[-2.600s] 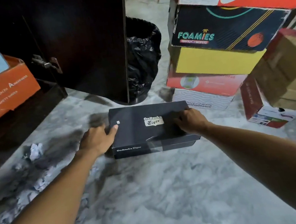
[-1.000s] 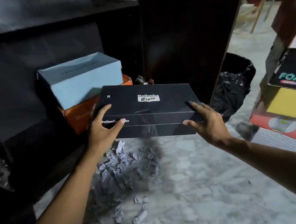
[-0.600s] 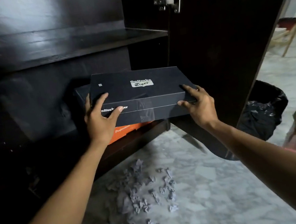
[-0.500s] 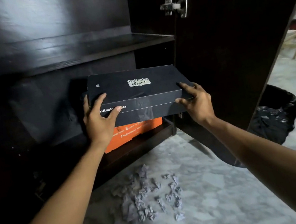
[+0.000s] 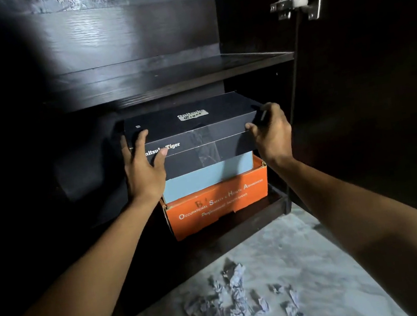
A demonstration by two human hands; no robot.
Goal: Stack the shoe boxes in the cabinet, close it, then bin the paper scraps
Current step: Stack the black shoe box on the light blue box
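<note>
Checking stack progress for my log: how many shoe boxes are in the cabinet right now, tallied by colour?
Black box, top of the stack, gripped by the left hand and right hand: 1
Light blue box, middle: 1
Orange box, bottom: 1
Total: 3

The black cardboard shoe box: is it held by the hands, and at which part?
Yes. The left hand grips the black cardboard shoe box at its front left corner; the right hand holds its front right corner.
</note>
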